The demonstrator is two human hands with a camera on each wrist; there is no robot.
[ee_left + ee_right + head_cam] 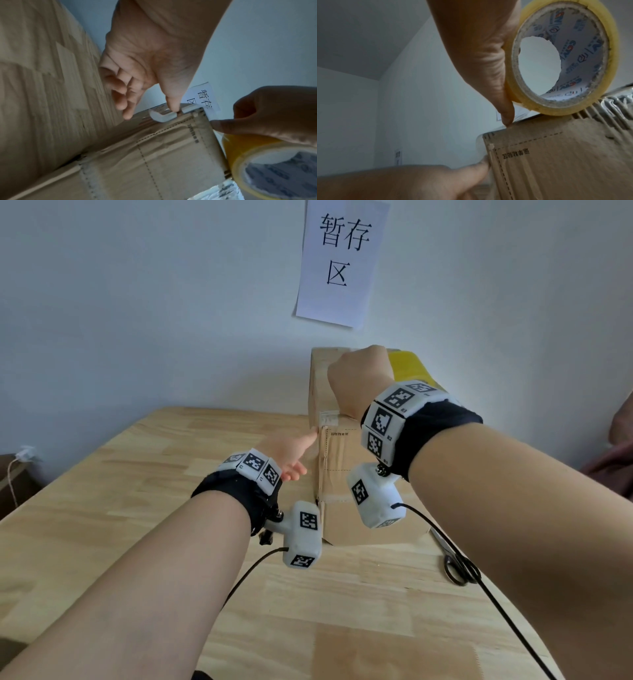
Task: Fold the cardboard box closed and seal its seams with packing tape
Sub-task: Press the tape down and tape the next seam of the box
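Taping a cardboard box (337, 474) on a wooden table (137, 491), box near the wall.
R hand (359, 378) grips yellow tape roll (409, 366) on box top, thumb pressed at the edge; L hand (291, 450) relaxed, forefinger touching box's left corner edge w/ white tape scraps. Scissors (457, 565) right of box, partly behind R arm and cable. Paper sign (342, 261) on wall above box. R fingers hidden in head view; box base cut off by wrist cams.
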